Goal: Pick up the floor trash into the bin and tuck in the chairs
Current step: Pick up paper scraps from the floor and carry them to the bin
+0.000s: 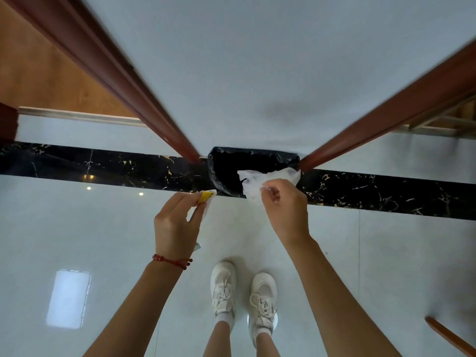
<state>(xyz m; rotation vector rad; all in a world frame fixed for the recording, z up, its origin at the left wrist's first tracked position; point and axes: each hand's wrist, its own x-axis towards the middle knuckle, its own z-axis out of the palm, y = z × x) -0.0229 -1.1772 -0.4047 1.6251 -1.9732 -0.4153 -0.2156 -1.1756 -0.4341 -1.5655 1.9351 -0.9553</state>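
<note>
Right hand (286, 207) pinches tissue (260, 181) over bin (219, 161); left hand (175, 222) pinches upward-pointing wrapper (206, 196).

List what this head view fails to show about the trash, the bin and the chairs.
- Black-lined bin: far half cut off by the white wall; contents lost in darkness.
- Yellow-and-white wrapper: mostly covered by the left hand.
- White crumpled tissue: lower part behind the right hand.
- Chairs: none clearly visible.
</note>
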